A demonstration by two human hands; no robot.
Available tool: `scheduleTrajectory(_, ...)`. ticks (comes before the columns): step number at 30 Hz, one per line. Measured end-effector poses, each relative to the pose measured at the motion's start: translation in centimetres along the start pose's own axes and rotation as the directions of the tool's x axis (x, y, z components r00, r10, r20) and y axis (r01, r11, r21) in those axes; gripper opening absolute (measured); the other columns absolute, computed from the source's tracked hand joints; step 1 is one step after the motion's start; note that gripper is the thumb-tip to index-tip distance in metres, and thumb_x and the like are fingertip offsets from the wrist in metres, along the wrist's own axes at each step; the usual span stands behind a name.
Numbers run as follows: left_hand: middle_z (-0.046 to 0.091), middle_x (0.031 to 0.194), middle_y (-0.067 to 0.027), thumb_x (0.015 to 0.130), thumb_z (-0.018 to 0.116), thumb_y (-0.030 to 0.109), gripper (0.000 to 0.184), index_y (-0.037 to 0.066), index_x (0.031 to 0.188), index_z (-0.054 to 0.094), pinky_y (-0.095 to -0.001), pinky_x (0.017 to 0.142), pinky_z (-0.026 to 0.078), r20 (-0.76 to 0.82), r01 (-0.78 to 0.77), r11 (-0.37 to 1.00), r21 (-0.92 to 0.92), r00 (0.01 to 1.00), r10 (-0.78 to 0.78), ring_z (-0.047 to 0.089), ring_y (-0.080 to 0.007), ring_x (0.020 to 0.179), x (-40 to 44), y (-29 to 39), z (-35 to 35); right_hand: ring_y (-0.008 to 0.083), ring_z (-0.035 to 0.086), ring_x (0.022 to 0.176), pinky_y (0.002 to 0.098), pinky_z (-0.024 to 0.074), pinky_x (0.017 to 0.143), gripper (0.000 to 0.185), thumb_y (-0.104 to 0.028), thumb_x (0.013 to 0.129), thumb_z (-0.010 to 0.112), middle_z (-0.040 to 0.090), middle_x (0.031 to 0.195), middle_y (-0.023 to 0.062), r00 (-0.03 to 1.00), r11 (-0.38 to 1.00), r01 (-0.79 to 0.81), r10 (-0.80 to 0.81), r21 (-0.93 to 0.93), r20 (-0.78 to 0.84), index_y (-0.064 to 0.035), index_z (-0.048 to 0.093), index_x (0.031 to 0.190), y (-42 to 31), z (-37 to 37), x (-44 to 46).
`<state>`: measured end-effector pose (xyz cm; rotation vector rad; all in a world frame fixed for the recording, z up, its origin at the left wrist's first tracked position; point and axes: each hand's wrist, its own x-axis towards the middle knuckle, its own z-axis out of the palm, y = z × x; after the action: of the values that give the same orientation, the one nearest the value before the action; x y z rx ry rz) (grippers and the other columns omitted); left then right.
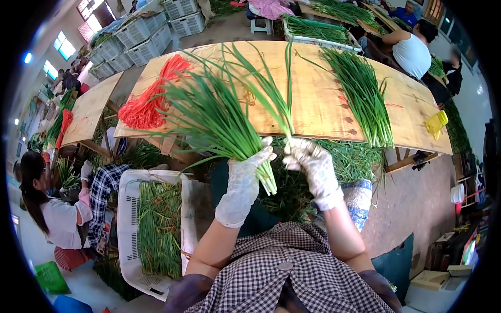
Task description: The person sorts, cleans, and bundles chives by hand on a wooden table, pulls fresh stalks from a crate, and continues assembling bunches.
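My left hand, in a pale glove, is closed around a bunch of garlic chives. The cut ends stick out below the fist, and the leaves fan up and left over the table. My right hand, gloved too, pinches a few loose chive stalks near their lower ends, just right of the bunch. Both hands are in front of the table's near edge. On the right half of the wooden table lies a larger pile of chives, its white ends toward me.
Red ties are heaped on the table's left. A yellow object sits near its right edge. A white crate of chives stands at my left, near a seated person. Chive scraps lie under the table. Other workers sit beyond.
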<state>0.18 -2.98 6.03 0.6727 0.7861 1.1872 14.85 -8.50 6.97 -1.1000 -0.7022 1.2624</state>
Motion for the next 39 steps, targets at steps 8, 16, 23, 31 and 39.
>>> scheduleTrajectory(8,0.066,0.089,-0.0175,0.073,0.067,-0.005,0.030,-0.005,0.101,0.058,-0.0312,0.077,0.055,0.045,-0.151,0.977,0.154,0.988,0.145,0.067,-0.0234,0.083,-0.3,1.8,-1.9,0.0182,0.063,0.067,0.0279,0.0518,0.058,0.010,-0.014,0.083,0.064,0.066,0.076,0.0090,0.992,0.450,0.121,-0.013,-0.885,0.128,-0.0036,0.065,0.084,-0.2,-0.2,-0.3)
scheduleTrajectory(16,0.065,0.092,-0.0155,0.077,0.063,-0.010,0.030,-0.001,0.105,0.056,-0.0295,0.066,0.056,0.005,-0.122,0.992,-0.019,0.992,0.122,0.065,-0.0208,0.076,0.8,1.8,-1.5,0.0271,0.063,0.059,0.0358,0.0504,0.056,0.030,-0.031,0.084,0.062,0.062,0.063,0.0127,0.852,-0.014,0.027,-0.523,-1.000,0.031,-0.0050,0.060,0.071,0.5,-0.9,6.5)
scheduleTrajectory(23,0.067,0.080,-0.0063,0.072,0.073,-0.006,0.022,0.000,0.091,0.065,-0.0231,0.054,0.049,-0.129,0.112,0.987,0.117,0.987,-0.097,0.062,-0.0126,0.064,0.6,-2.0,-1.3,0.0167,0.064,0.076,0.0267,0.0550,0.066,0.013,-0.002,0.084,0.066,0.065,0.091,0.0103,0.997,0.995,-0.069,0.071,-0.070,0.031,0.0029,0.058,0.093,4.1,-0.2,-2.7)
scheduleTrajectory(31,0.066,0.087,-0.0112,0.069,0.069,-0.013,0.029,-0.002,0.095,0.061,-0.0270,0.062,0.055,-0.129,0.005,0.998,0.062,0.992,0.003,0.066,-0.0199,0.072,0.8,-3.6,-1.8,0.0117,0.063,0.069,0.0244,0.0530,0.065,0.015,-0.005,0.082,0.066,0.068,0.082,0.0089,0.999,0.999,-0.040,0.040,-0.001,-0.030,0.0037,0.065,0.095,5.4,-0.4,-0.4)
scheduleTrajectory(39,0.065,0.087,-0.0109,0.067,0.068,-0.016,0.031,-0.002,0.094,0.061,-0.0285,0.068,0.055,-0.127,-0.028,0.999,0.019,0.991,0.030,0.065,-0.0180,0.074,1.2,-1.0,-2.3,0.0306,0.065,0.083,0.0380,0.0510,0.080,0.041,-0.044,0.083,0.061,0.067,0.085,0.0169,0.841,0.029,0.219,0.502,-0.975,0.203,-0.0064,0.069,0.094,6.2,-5.8,-3.4)
